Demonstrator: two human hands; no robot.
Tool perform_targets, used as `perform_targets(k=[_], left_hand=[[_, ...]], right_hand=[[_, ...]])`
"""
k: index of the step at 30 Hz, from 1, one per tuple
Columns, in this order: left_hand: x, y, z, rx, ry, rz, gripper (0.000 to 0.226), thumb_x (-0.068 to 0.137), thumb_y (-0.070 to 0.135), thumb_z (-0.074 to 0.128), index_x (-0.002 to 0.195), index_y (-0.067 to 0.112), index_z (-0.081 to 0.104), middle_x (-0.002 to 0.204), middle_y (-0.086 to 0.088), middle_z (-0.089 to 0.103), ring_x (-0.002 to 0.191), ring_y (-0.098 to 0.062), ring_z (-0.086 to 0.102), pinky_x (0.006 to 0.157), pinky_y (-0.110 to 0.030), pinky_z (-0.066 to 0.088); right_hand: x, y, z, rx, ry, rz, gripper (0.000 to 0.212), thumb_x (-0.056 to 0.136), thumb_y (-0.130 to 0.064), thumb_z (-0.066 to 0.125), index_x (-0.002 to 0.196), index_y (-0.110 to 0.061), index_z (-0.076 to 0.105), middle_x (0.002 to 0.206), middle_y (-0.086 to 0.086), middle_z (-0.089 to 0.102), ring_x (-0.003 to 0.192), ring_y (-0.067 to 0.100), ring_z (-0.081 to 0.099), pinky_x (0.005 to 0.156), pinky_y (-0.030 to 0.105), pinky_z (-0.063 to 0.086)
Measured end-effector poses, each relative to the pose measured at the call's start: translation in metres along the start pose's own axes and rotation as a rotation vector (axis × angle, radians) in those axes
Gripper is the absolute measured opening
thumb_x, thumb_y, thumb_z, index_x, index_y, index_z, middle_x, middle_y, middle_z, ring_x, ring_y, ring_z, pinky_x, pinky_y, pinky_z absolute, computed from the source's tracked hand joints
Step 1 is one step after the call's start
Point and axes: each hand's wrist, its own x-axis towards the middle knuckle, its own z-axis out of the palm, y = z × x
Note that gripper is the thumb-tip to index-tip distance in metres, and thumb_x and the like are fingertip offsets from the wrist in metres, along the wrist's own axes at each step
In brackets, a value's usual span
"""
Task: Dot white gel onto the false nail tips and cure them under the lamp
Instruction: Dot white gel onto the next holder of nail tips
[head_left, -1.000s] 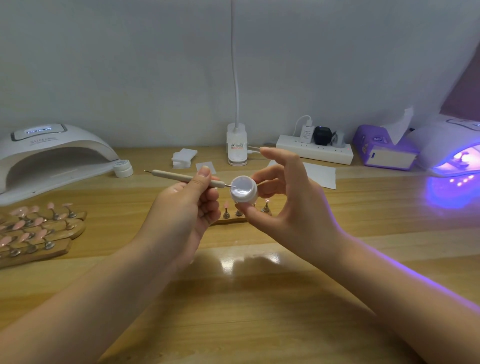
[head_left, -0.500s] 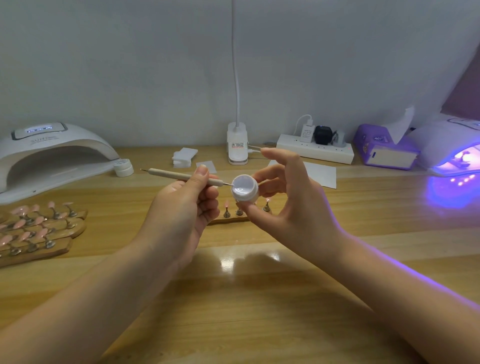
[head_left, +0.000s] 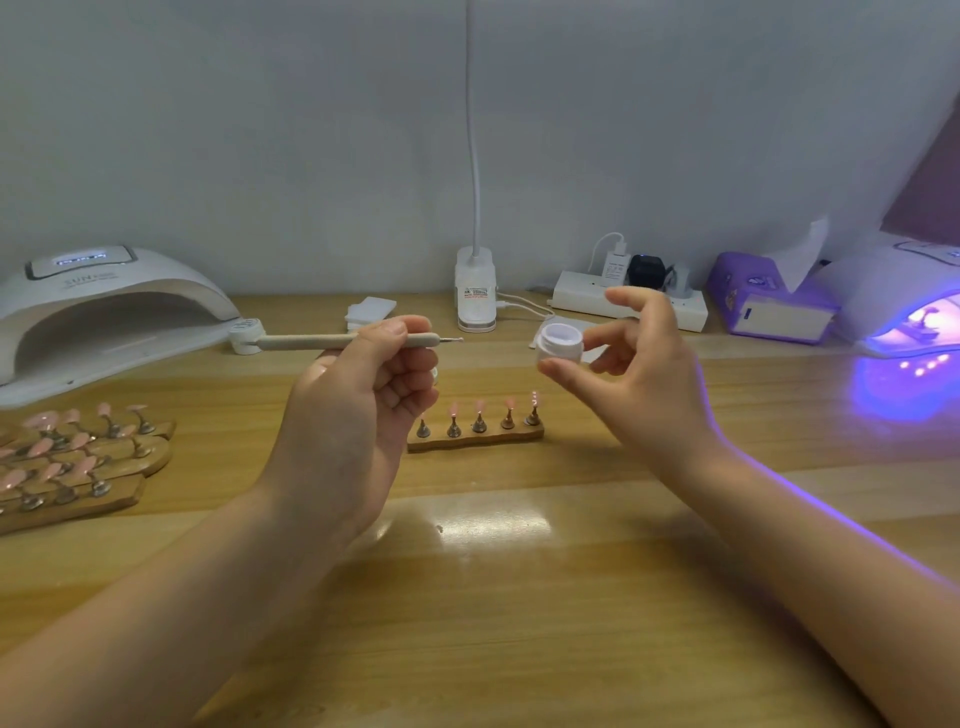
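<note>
I see the tool (head_left: 332, 341) out of the jar (head_left: 560, 347) now; left hand (head_left: 358, 410) grips tool, right hand (head_left: 639, 384) pinches jar. Lamp (head_left: 104, 306) reads "SUN".

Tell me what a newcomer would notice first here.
The nail lamp glowing violet at the far right edge of the table draws the eye. At centre, the left hand holds a dotting tool level, while the right hand pinches a small white gel pot above a wooden stand of pink nail tips.
</note>
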Motion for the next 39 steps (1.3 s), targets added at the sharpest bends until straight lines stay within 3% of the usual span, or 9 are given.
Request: perform_targets(k=[7,16,20,23,26,29,31,34,39], left_hand=[[0.001,-0.002,-0.002,-0.021,-0.013,0.021,0.032,0.092,0.008,0.047,0.078,0.015,0.074,0.071,-0.002,0.066,0.066,-0.011,0.062,0.060,-0.021,0.053],[0.003,-0.007,-0.006,0.000,-0.002,0.031,0.038,0.092,0.008,0.049,0.068,0.018,0.077,0.070,-0.002,0.067,0.066,-0.011,0.063,0.060,-0.022,0.054],[0.005,-0.011,-0.010,0.021,0.001,0.025,0.037,0.093,0.008,0.049,0.070,0.018,0.077,0.072,-0.003,0.068,0.068,-0.011,0.065,0.061,-0.022,0.054],[0.008,-0.011,-0.014,0.080,0.034,0.045,0.035,0.093,0.008,0.050,0.072,0.017,0.075,0.072,-0.003,0.068,0.069,-0.011,0.065,0.062,-0.022,0.054],[0.012,-0.011,-0.019,0.163,0.140,0.046,0.026,0.092,0.010,0.052,0.077,0.016,0.071,0.072,-0.001,0.070,0.069,-0.009,0.064,0.065,-0.024,0.053],[0.012,-0.016,-0.020,0.284,0.246,0.021,0.021,0.091,0.019,0.055,0.078,0.020,0.071,0.077,0.005,0.072,0.078,-0.010,0.063,0.076,-0.032,0.047],[0.010,-0.017,-0.019,0.331,0.279,0.007,0.021,0.091,0.024,0.055,0.078,0.023,0.071,0.079,0.008,0.073,0.085,-0.011,0.063,0.080,-0.037,0.042],[0.007,-0.017,-0.016,0.338,0.283,-0.021,0.018,0.091,0.025,0.055,0.083,0.022,0.070,0.080,0.010,0.074,0.092,-0.013,0.064,0.086,-0.042,0.043],[-0.003,-0.023,-0.010,0.304,0.211,-0.011,0.019,0.092,0.017,0.055,0.080,0.022,0.070,0.080,0.007,0.073,0.093,-0.011,0.066,0.089,-0.041,0.046]], right_hand=[[0.003,0.039,-0.003,-0.156,-0.059,0.198,0.081,0.072,-0.044,0.080,0.135,-0.020,0.036,0.092,-0.015,0.059,0.086,0.010,0.058,0.080,0.035,0.051],[-0.001,0.054,0.003,-0.195,-0.136,0.284,0.077,0.075,-0.042,0.078,0.135,-0.024,0.033,0.088,-0.020,0.059,0.087,0.006,0.059,0.077,0.030,0.049],[-0.002,0.052,0.002,-0.211,-0.191,0.317,0.076,0.078,-0.037,0.074,0.138,-0.022,0.030,0.111,-0.009,0.065,0.107,0.017,0.059,0.089,0.037,0.049],[-0.004,0.045,0.002,-0.239,-0.133,0.275,0.075,0.080,-0.033,0.073,0.140,-0.019,0.031,0.133,0.001,0.055,0.118,0.020,0.052,0.094,0.034,0.044],[-0.005,0.028,0.002,-0.227,0.030,0.044,0.050,0.082,-0.023,0.072,0.125,-0.011,0.049,0.112,0.003,0.059,0.095,0.015,0.053,0.079,0.030,0.046],[-0.012,0.007,0.002,-0.229,-0.002,-0.207,0.008,0.084,-0.016,0.068,0.084,-0.009,0.064,0.069,0.001,0.057,0.061,0.015,0.049,0.055,0.035,0.046],[-0.021,-0.001,0.009,-0.299,-0.092,-0.248,0.021,0.085,-0.023,0.067,0.066,-0.012,0.066,0.055,-0.002,0.056,0.052,0.016,0.049,0.048,0.034,0.046],[-0.030,-0.009,0.020,-0.398,-0.260,-0.146,0.027,0.088,-0.041,0.062,0.072,-0.020,0.071,0.060,-0.005,0.063,0.057,0.012,0.053,0.054,0.026,0.044],[-0.030,-0.007,0.025,-0.451,-0.306,-0.064,0.028,0.092,-0.046,0.054,0.098,-0.029,0.075,0.076,-0.007,0.069,0.068,0.010,0.057,0.058,0.026,0.047]])
